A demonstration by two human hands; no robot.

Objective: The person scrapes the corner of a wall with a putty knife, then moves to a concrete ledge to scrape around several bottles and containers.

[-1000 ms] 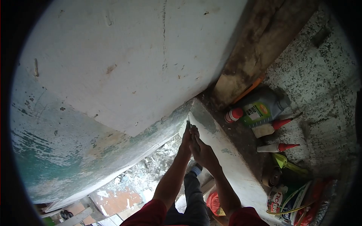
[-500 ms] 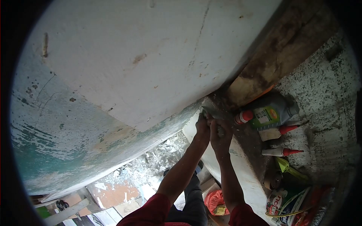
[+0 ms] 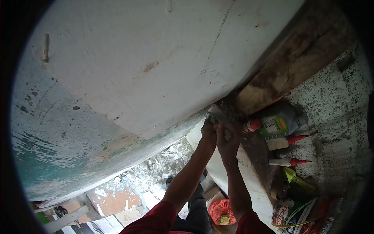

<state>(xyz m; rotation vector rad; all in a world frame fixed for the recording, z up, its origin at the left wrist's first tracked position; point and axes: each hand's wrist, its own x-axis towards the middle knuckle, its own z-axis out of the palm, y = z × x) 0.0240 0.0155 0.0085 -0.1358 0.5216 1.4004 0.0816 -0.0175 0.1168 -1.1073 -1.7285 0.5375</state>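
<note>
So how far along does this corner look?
Partway, I'd judge. Done: pale flakes litter the floor, suggesting some coating is already off. In hand: the left hand and right hand work close together at the end of the ledge; what they grip is mostly hidden. Possibly left: the lower wall is patchy green and white, though I can't tell whether it's included.

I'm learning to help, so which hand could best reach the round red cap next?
Probably the right: the right hand looks closer to the round red cap, while the left hand is farther off.
</note>
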